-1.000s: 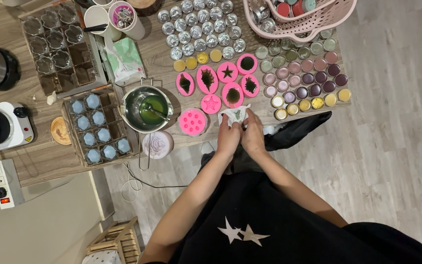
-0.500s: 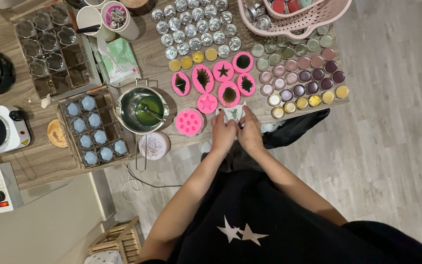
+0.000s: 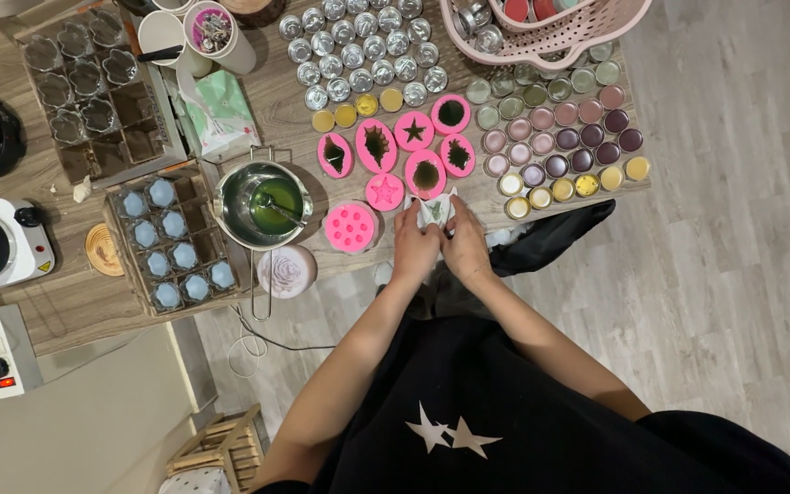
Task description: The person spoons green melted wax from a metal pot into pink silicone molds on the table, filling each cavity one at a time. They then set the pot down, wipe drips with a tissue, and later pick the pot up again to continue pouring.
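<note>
where the table's lower edge (image 3: 541,215) cuts across the middle of the frame, both hands meet over a small white mould (image 3: 434,210) held right at that edge. the left hand (image 3: 416,247) grasps its left side and the right hand (image 3: 464,249) grasps its right side, fingers curled around it, thumbs close together; what sits inside the mould is too small to tell.

just above the hands, pink silicone moulds (image 3: 413,151) lie in a loose cluster, some filled with dark green wax. a round pink mould with many cavities (image 3: 350,227) sits just left of the left hand, near the table edge. further left, a steel pouring pot of green wax (image 3: 262,203) stands with a stirrer in it, beside a tray of pale blue candles (image 3: 176,242).

to the right of the hands, rows of small round tins filled with coloured wax (image 3: 560,137) run almost to the table's right edge. empty silver tins (image 3: 363,55) fill the upper centre, and a pink basket (image 3: 550,32) overhangs the top.

open room lies only below the table edge, on the wooden floor (image 3: 733,274) at right, where a black cloth (image 3: 550,240) hangs off the edge just beside the right hand.
</note>
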